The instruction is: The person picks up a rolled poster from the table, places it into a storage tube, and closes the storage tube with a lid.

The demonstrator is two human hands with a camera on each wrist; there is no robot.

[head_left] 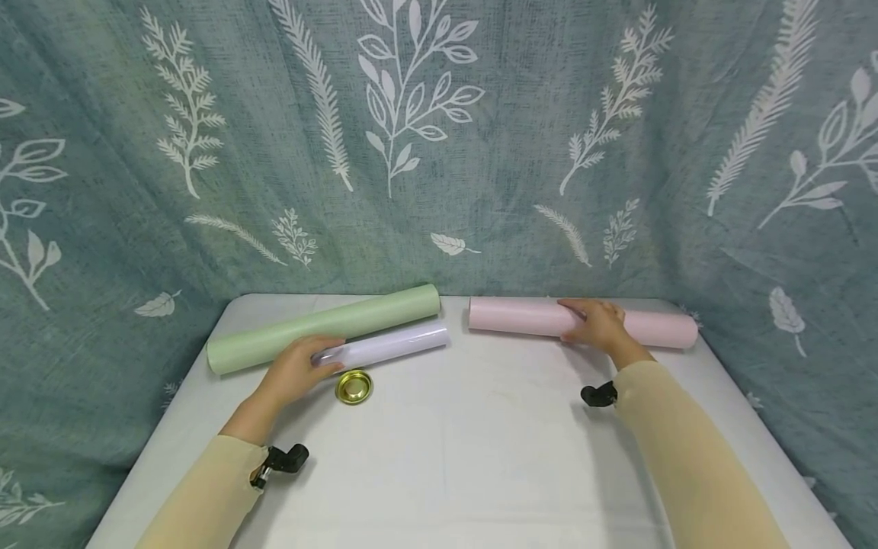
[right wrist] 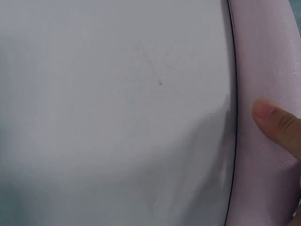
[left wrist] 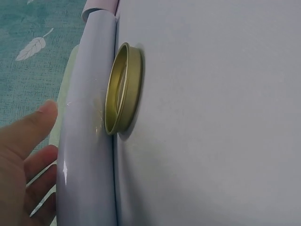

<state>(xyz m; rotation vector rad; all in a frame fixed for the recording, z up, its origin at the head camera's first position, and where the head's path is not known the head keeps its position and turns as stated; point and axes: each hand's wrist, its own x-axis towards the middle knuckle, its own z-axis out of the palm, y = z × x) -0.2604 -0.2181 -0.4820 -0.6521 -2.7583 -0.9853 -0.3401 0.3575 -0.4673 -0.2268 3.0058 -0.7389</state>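
A glossy lilac roll [head_left: 398, 347] lies slanted on the white table. My left hand [head_left: 295, 374] is at its left end, thumb and forefinger spread either side of it; in the left wrist view the fingers [left wrist: 40, 157] meet the roll's edge, partly hidden behind it. Just in front of that roll sits a small, shallow gold metal dish [head_left: 354, 387]. At the back right lies a pink roll [head_left: 517, 315]. My right hand [head_left: 600, 328] grips it right of its middle, the thumb [right wrist: 265, 110] across its near side and the other fingers over the far side.
Behind the lilac roll lies a longer pale green roll [head_left: 274, 335], slanting toward the back edge. A teal curtain [head_left: 507, 152] with white leaf prints hangs round the back and sides of the white table [head_left: 466, 457].
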